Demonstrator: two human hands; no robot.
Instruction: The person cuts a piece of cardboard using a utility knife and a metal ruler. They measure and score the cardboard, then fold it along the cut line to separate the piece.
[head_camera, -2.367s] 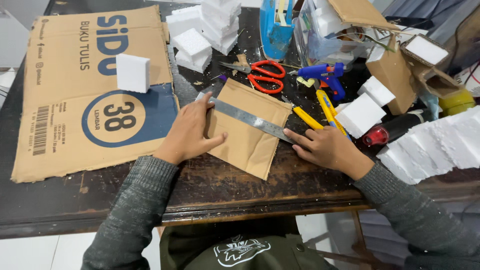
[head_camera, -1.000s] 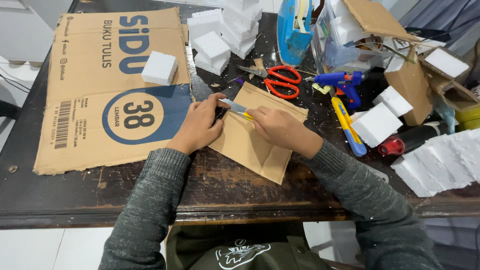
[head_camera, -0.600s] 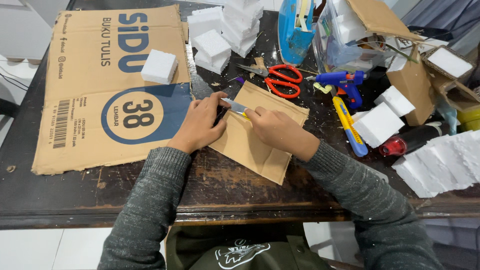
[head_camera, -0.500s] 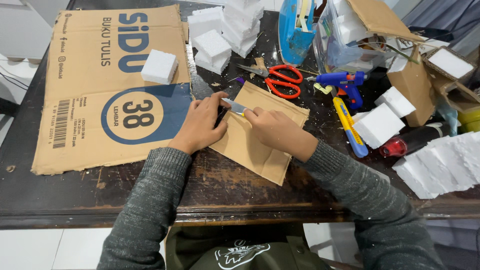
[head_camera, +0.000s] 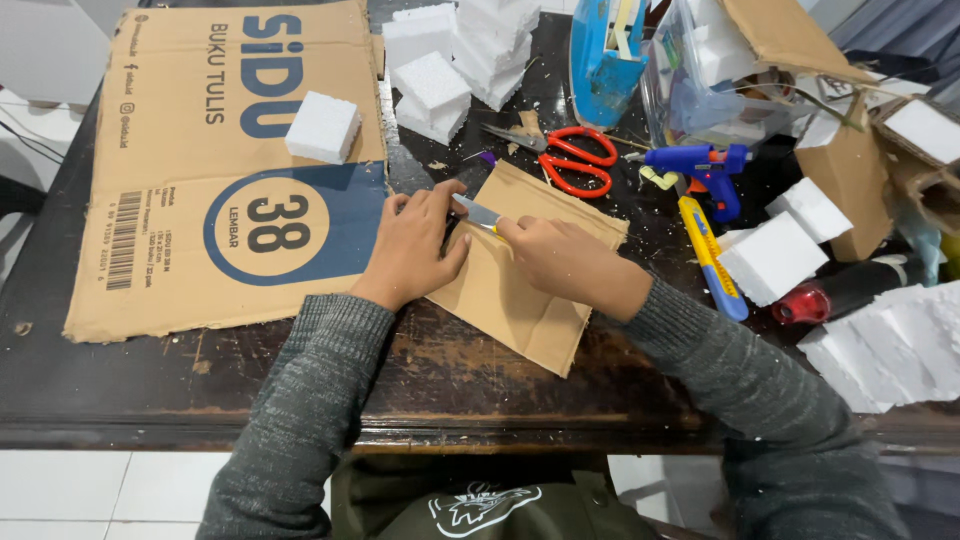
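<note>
Head view: my left hand (head_camera: 412, 245) lies flat, fingers spread, pinning the cardboard piece (head_camera: 520, 270) on the table (head_camera: 130, 380). Right hand (head_camera: 565, 262) grips what looks like a cutter blade (head_camera: 478, 212), long axis approx. up-left, tip beside left fingertips.

left hand (head_camera: 412, 245), right hand (head_camera: 560, 262), cardboard piece (head_camera: 520, 300)
</note>
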